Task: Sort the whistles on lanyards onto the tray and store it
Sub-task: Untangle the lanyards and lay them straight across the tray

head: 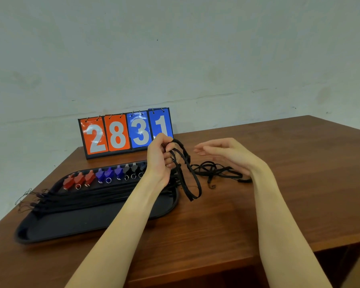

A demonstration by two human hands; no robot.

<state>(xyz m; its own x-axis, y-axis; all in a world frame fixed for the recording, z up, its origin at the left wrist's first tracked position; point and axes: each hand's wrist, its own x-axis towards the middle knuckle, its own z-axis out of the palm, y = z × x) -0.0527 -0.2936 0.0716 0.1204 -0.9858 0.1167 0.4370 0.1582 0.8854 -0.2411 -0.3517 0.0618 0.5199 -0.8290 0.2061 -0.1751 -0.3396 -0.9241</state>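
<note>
Beside a flip scoreboard (125, 133) on the table (279, 183), the left hand (159, 156) grips looped black lanyards (187, 173) above the whistle-lined tray (92, 223); right hand (227, 154) hovers, fingers apart. Untangling the remaining cords likely comes next.

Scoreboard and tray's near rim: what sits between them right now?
In the head view, between the scoreboard and the tray rim lie a row of red, blue and black whistles, then black lanyards.
</note>
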